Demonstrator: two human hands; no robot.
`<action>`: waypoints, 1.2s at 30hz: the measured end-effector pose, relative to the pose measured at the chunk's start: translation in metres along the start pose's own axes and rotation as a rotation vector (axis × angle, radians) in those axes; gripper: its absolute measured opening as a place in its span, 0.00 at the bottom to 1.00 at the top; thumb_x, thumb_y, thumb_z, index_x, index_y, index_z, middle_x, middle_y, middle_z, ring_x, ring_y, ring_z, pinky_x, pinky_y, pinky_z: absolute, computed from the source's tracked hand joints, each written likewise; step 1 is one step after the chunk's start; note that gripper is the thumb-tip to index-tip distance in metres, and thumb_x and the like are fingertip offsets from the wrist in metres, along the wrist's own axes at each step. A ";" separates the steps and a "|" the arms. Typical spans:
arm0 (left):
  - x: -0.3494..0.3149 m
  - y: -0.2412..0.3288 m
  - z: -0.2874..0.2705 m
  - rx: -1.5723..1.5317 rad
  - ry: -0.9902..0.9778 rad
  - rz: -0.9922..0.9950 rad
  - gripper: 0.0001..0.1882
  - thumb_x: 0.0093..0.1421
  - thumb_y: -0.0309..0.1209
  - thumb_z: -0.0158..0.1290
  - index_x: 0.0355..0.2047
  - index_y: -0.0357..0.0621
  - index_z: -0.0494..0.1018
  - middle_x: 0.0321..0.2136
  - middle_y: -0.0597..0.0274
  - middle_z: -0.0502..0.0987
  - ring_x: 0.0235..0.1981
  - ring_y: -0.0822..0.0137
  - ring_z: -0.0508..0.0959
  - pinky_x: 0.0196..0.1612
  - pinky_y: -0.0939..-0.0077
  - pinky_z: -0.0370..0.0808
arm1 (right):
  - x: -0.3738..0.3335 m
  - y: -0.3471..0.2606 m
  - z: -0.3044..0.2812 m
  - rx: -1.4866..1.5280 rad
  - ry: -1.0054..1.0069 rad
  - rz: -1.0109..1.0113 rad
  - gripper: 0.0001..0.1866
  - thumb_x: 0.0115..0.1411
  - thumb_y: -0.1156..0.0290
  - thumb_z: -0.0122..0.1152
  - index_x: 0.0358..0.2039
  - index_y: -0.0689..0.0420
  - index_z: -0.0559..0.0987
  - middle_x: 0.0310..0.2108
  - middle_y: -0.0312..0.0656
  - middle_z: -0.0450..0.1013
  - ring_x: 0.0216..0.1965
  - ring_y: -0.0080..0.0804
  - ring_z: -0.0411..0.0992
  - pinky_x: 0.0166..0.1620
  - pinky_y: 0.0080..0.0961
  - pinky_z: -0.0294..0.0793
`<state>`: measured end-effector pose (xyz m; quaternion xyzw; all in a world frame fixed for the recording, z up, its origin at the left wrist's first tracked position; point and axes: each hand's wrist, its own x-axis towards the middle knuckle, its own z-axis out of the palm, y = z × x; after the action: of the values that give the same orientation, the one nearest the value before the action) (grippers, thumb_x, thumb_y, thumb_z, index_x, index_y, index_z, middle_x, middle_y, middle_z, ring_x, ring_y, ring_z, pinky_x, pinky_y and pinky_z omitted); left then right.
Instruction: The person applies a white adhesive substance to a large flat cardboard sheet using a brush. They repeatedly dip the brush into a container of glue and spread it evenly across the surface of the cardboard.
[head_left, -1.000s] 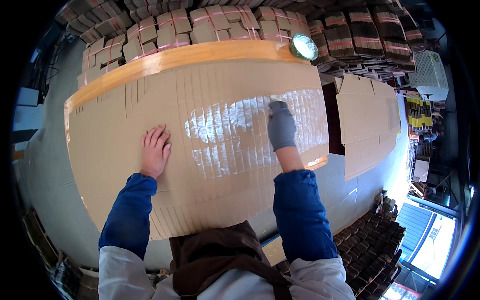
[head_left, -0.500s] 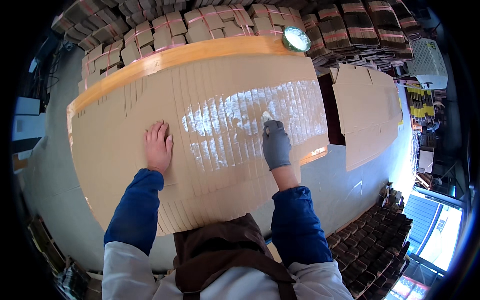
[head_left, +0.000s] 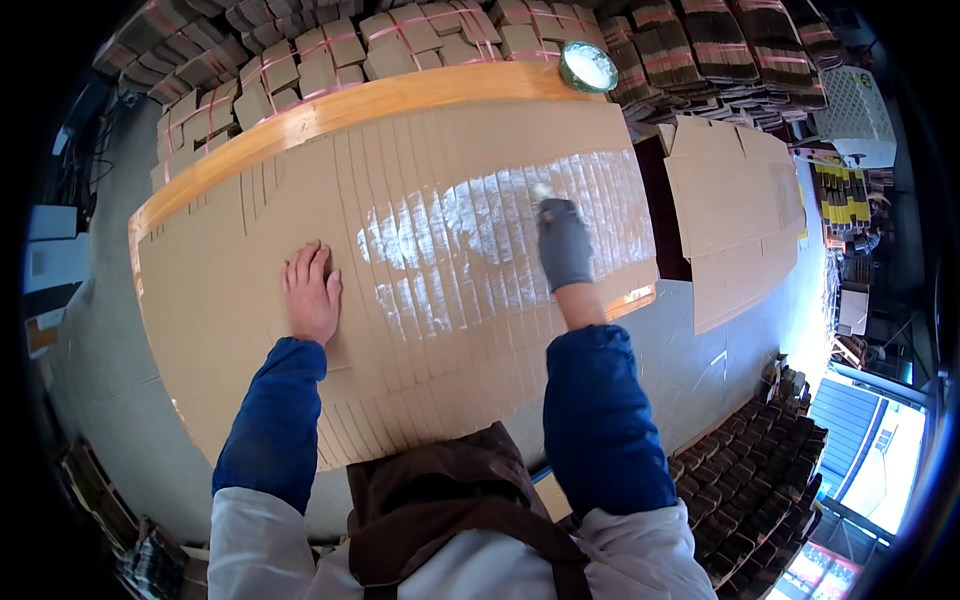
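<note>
A wide sheet of cardboard point(head_left: 240, 310) with many parallel creases lies flat in front of me. Wet white paste point(head_left: 480, 215) covers a broad patch on its right half. My left hand point(head_left: 313, 292) is bare and rests flat on the sheet, left of the patch, fingers a little apart. In a grey glove, my right hand point(head_left: 565, 243) is closed around a brush point(head_left: 542, 191), whose pale tip shows beyond the fingers over the paste. The handle is hidden in the glove. A green bowl point(head_left: 588, 68) of white paste stands at the far right corner.
The wooden table edge point(head_left: 350, 103) shows beyond the sheet. Strapped cardboard bundles point(head_left: 410, 40) are stacked along the far side. More cardboard point(head_left: 735, 190) lies to the right, across a dark gap. Stacked dark pieces point(head_left: 745, 490) stand at the lower right.
My right hand has moved farther out and slightly right with the brush, across the pasted patch. My left hand stays on the cardboard.
</note>
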<state>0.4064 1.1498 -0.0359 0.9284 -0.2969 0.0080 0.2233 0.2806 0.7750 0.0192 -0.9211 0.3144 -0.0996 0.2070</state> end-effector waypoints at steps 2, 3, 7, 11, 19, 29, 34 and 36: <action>-0.002 -0.007 -0.001 0.011 0.003 -0.012 0.22 0.64 0.33 0.49 0.58 0.44 0.65 0.61 0.57 0.64 0.64 0.52 0.60 0.68 0.47 0.50 | -0.018 -0.019 -0.015 0.000 0.021 -0.017 0.08 0.65 0.69 0.51 0.38 0.54 0.78 0.36 0.51 0.78 0.36 0.52 0.77 0.37 0.46 0.76; -0.003 -0.011 0.001 0.013 0.007 -0.016 0.22 0.64 0.33 0.49 0.58 0.44 0.65 0.61 0.57 0.64 0.64 0.52 0.60 0.68 0.47 0.50 | -0.043 -0.038 -0.018 0.025 -0.057 0.011 0.08 0.65 0.69 0.52 0.39 0.54 0.78 0.37 0.51 0.78 0.37 0.51 0.77 0.38 0.44 0.77; -0.004 -0.004 0.000 0.022 0.003 0.018 0.22 0.64 0.31 0.48 0.58 0.41 0.65 0.60 0.52 0.65 0.64 0.49 0.61 0.68 0.50 0.52 | -0.115 -0.019 0.008 0.009 -0.246 -0.071 0.12 0.64 0.73 0.49 0.47 0.54 0.76 0.42 0.50 0.76 0.37 0.50 0.77 0.38 0.43 0.78; -0.002 -0.002 -0.003 0.028 -0.010 0.027 0.21 0.64 0.31 0.48 0.58 0.40 0.65 0.61 0.52 0.65 0.63 0.49 0.61 0.67 0.53 0.53 | -0.075 0.014 -0.032 -0.014 -0.008 0.044 0.10 0.66 0.72 0.48 0.43 0.54 0.77 0.44 0.51 0.76 0.37 0.53 0.77 0.38 0.45 0.77; 0.000 -0.005 0.004 0.015 -0.002 0.032 0.22 0.65 0.33 0.48 0.59 0.43 0.65 0.62 0.55 0.64 0.65 0.51 0.60 0.68 0.50 0.50 | -0.103 0.040 -0.036 0.165 -0.008 -0.085 0.13 0.59 0.78 0.51 0.44 0.56 0.79 0.47 0.50 0.76 0.44 0.50 0.76 0.47 0.39 0.77; -0.002 -0.004 0.004 0.038 0.019 0.050 0.22 0.64 0.29 0.48 0.58 0.40 0.66 0.60 0.51 0.65 0.63 0.49 0.62 0.66 0.54 0.55 | -0.148 0.069 -0.056 -0.126 -0.211 -0.128 0.12 0.57 0.76 0.54 0.41 0.54 0.80 0.51 0.46 0.75 0.45 0.46 0.75 0.47 0.39 0.77; -0.001 -0.009 0.007 0.031 0.035 0.066 0.22 0.64 0.31 0.49 0.58 0.41 0.65 0.60 0.53 0.65 0.63 0.50 0.62 0.68 0.53 0.52 | -0.149 0.047 -0.068 -0.092 -0.215 -0.195 0.12 0.54 0.79 0.54 0.38 0.57 0.81 0.51 0.49 0.75 0.46 0.53 0.74 0.49 0.43 0.76; -0.001 -0.006 0.007 0.037 0.033 0.069 0.22 0.65 0.31 0.49 0.58 0.41 0.66 0.60 0.53 0.65 0.63 0.50 0.62 0.68 0.53 0.53 | -0.140 0.087 -0.060 -0.180 -0.171 -0.116 0.10 0.56 0.78 0.54 0.38 0.58 0.80 0.48 0.47 0.75 0.45 0.49 0.75 0.46 0.41 0.77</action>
<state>0.4078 1.1513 -0.0450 0.9213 -0.3249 0.0367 0.2106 0.1056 0.7801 0.0273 -0.9577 0.2494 -0.0039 0.1434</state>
